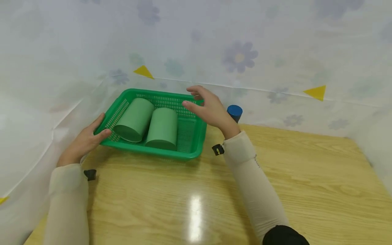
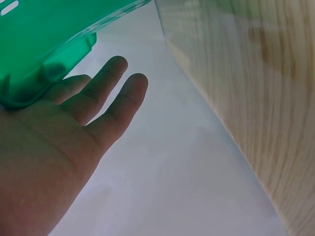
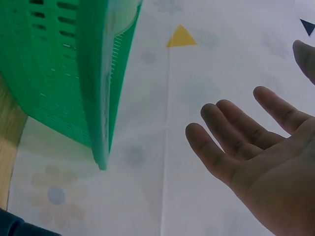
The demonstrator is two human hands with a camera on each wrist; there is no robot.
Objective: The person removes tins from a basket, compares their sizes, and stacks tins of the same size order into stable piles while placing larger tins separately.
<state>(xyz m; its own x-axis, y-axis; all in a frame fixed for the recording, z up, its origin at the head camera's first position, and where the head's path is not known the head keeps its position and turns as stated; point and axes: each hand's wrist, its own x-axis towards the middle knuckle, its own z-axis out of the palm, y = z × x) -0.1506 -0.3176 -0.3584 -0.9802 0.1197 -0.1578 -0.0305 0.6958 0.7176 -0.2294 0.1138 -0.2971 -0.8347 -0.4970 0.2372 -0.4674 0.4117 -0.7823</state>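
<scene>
A green plastic basket [image 1: 196,157] with slotted walls sits toward the back left of the table. Two pale green cylinders, a left one [image 1: 136,115] and a right one [image 1: 163,126], lie side by side in it. My left hand [image 1: 87,141] holds the basket's left end, thumb over the rim and fingers along the outside. From the left wrist, several fingers [image 2: 115,110] stretch past the basket wall. My right hand [image 1: 211,107] hovers by the basket's back right corner, its fingers spread and holding nothing; a gap to the basket shows in the right wrist view.
A dark blue cylinder [image 1: 234,111] with a brighter blue top stands behind my right wrist. White flower-patterned sheeting [image 1: 196,44] bearing yellow triangles rises behind the wood-grain table [image 1: 147,197]. Similar white sheeting hangs at the left and right.
</scene>
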